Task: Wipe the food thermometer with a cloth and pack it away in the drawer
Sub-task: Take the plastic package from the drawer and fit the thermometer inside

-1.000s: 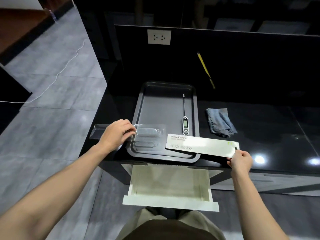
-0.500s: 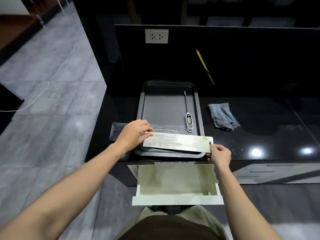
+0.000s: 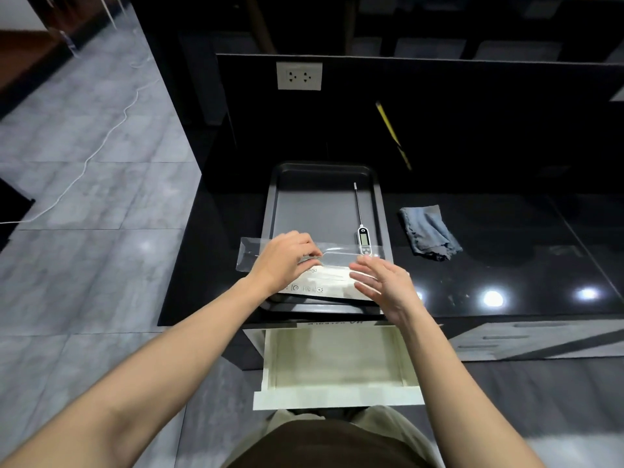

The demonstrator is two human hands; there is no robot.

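Observation:
The food thermometer, a white digital head with a long thin metal probe, lies on the right side of a dark baking tray. A folded blue cloth rests on the black counter to the tray's right. My left hand grips a clear plastic blister pack at the tray's front edge. Under it lies the white packaging card. My right hand hovers over the card's right end with fingers spread, holding nothing. Below the counter the white drawer stands pulled out, with nothing inside.
The glossy black counter runs to the right with light reflections. A black back panel carries a white power socket and a yellow strip. Grey tiled floor with a white cable lies to the left.
My right hand let go of the white card, which now lies on the tray's front under the blister pack. My left hand moved the clear pack rightwards over it.

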